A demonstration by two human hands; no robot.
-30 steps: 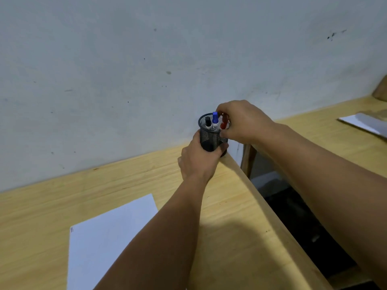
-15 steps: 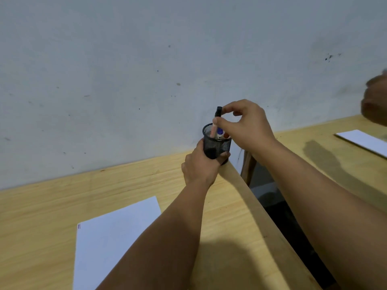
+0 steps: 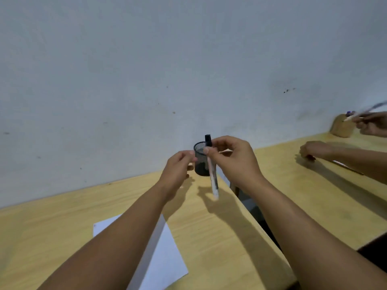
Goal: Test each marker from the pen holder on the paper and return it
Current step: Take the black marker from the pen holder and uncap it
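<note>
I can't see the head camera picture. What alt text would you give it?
A person's right hand holds a black-capped marker upright, lifted out of a black mesh pen holder at the back of a wooden desk. The left hand hovers beside the holder, and a sheet of white paper lies nearer the viewer.

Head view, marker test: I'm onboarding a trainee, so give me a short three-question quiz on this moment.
1. True or false: the black-capped marker is clear of the mesh pen holder.
2. Which hand holds the marker? A) left hand B) right hand
3. Fill in: the paper lies on the ____, near the left forearm.

Key: 1 true; 2 B; 3 desk.
</note>
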